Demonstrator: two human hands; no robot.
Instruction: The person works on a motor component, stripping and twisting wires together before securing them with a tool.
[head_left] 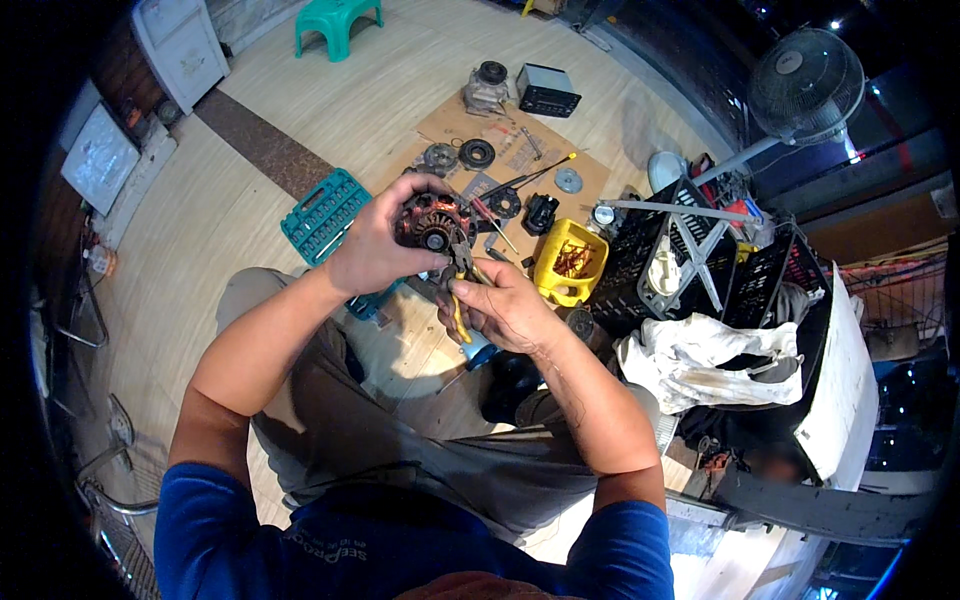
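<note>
My left hand [385, 240] is wrapped round an alternator [437, 222], whose copper windings and dark finned rotor face up toward me. In my right hand [508, 305] I grip a pair of pliers [462, 290] with yellow handles. The pliers' jaws point away from me and meet the near right edge of the alternator; whether they pinch a wire there is too small to tell. My left thumb lies along the near side of the alternator, close to the jaws. Both hands are above the floor, in front of my bent legs.
Beyond my hands lies a cardboard sheet [520, 150] with a pulley [477, 153], a screwdriver [508, 237] and other parts. A green socket set [325, 215] is left. To the right stand a yellow cut-open jug [570, 262] with copper scraps, black crates [635, 255] and a fan [806, 85].
</note>
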